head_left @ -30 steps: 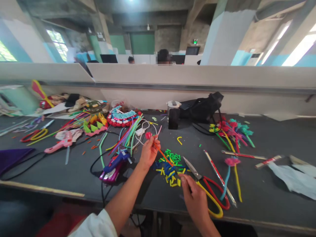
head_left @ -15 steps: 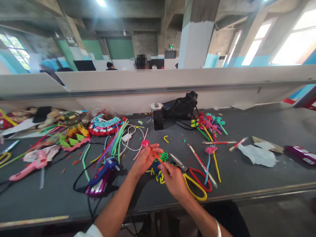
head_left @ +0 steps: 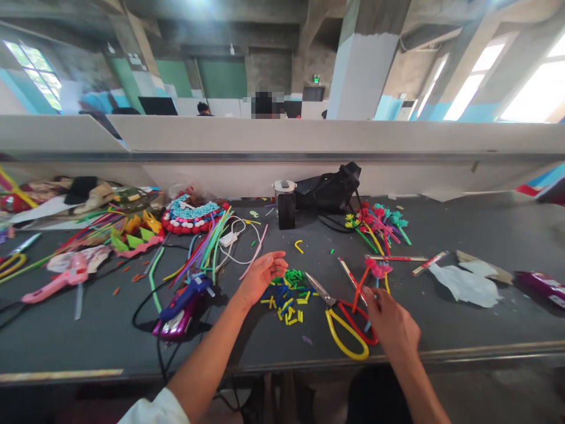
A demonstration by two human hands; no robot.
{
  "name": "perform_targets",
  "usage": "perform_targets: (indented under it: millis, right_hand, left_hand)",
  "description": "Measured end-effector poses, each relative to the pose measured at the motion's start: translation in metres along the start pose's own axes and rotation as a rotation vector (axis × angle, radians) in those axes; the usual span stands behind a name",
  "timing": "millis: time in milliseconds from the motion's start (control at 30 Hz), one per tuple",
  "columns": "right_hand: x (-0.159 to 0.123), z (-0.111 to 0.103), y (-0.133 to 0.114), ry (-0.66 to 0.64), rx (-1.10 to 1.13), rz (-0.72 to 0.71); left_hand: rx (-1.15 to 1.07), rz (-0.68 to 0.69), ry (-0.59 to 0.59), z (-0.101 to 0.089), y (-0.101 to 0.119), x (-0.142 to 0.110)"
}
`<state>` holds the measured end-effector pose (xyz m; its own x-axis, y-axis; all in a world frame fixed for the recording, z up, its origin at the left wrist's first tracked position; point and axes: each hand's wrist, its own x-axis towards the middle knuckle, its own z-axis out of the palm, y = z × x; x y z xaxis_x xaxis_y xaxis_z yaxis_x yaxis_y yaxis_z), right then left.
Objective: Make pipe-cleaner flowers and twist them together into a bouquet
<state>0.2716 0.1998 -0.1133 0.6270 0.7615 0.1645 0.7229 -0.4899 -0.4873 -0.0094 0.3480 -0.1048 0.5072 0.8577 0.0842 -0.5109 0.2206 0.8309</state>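
My left hand (head_left: pixel 260 274) hovers open, fingers spread, just left of a pile of short green, yellow and blue cut pieces (head_left: pixel 288 294) on the dark table (head_left: pixel 463 330). My right hand (head_left: pixel 391 321) is further right, near the table's front edge, fingers curled, with the thumb on the orange stem of a pink fuzzy flower (head_left: pixel 376 268). That flower lies beside another with blue and yellow stems. Scissors with yellow and red handles (head_left: pixel 348 335) lie between my hands, blades pointing toward the pile.
A purple-blue glue gun (head_left: pixel 180 303) with a black cord lies left of my left arm. Long coloured sticks (head_left: pixel 207 241), a round beaded piece (head_left: pixel 189 215), a dark jar (head_left: pixel 286 206), a black bag (head_left: pixel 331 188), a flower bunch (head_left: pixel 379 224) and white paper (head_left: pixel 463 280) fill the table.
The orange-stemmed flower has left my left hand and moved right with my right hand, down beside the other flower. My left hand has opened over the cut pieces.
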Motion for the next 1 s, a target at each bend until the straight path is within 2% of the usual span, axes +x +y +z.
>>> perform_targets:
  millis: [133, 200, 300, 467, 567, 633, 733, 833, 933, 1000]
  right_hand:
    - [0.011, -0.010, 0.024, 0.079, -0.149, 0.049]
    - [0.021, -0.010, 0.035, 0.019, -0.206, 0.104]
    - [0.033, -0.005, 0.046, -0.112, -0.227, 0.112]
    - [0.041, -0.006, 0.048, -0.140, -0.228, 0.141]
    - [0.041, -0.018, 0.044, -0.035, -0.225, 0.230]
    - [0.038, -0.025, 0.035, 0.117, -0.173, 0.244]
    - [0.025, -0.024, 0.007, 0.282, 0.026, 0.102]
    - [0.008, -0.004, -0.034, 0.258, 0.259, -0.137]
    - [-0.005, 0.023, -0.069, 0.171, 0.350, -0.219]
    - [-0.009, 0.040, -0.082, 0.111, 0.384, -0.267]
  left_hand:
    - [-0.007, 0.016, 0.024, 0.001, 0.001, 0.000]
    - [-0.012, 0.029, 0.032, 0.001, 0.002, 0.000]
    - [-0.022, 0.055, 0.050, 0.001, 0.002, 0.000]
    - [-0.021, 0.069, 0.070, 0.000, 0.002, -0.001]
    - [-0.019, 0.075, 0.074, 0.000, 0.002, -0.001]
    - [-0.020, 0.078, 0.072, 0.001, 0.001, -0.001]
    - [-0.021, 0.072, 0.063, 0.001, 0.001, 0.000]
    - [-0.018, 0.055, 0.051, 0.000, 0.000, 0.000]
    - [-0.008, 0.041, 0.036, 0.001, -0.001, -0.001]
    - [0.007, 0.020, 0.007, 0.002, -0.002, -0.002]
